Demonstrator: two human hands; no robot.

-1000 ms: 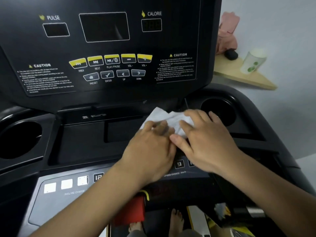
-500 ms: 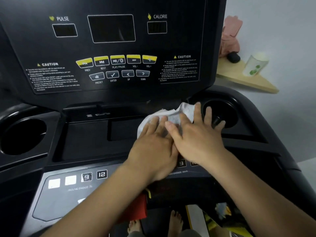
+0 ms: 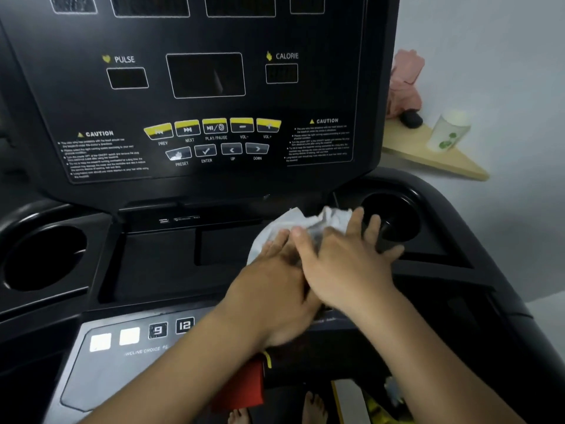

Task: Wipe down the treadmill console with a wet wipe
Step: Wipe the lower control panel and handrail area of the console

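The black treadmill console [image 3: 195, 185] fills the view, with yellow buttons and dark display windows on its upright panel. A crumpled white wet wipe [image 3: 308, 223] lies on the console's lower tray, just left of the right cup holder [image 3: 394, 215]. My left hand [image 3: 275, 286] presses flat on the wipe's near part. My right hand [image 3: 348, 264] lies beside it, partly over the left hand, fingers spread on the wipe and reaching the cup holder's rim. Both hands cover most of the wipe.
A left cup holder [image 3: 46, 258] sits at the far side of the tray. A grey incline button panel [image 3: 128, 341] is below. A wooden corner shelf [image 3: 434, 157] on the wall holds a white cup [image 3: 448, 130] and a pink object [image 3: 405, 84]. Bare feet show below.
Both hands have slid the wipe to the right and away from me along the tray, towards the right cup holder. The view has tilted upward, so more of the upper panel shows.
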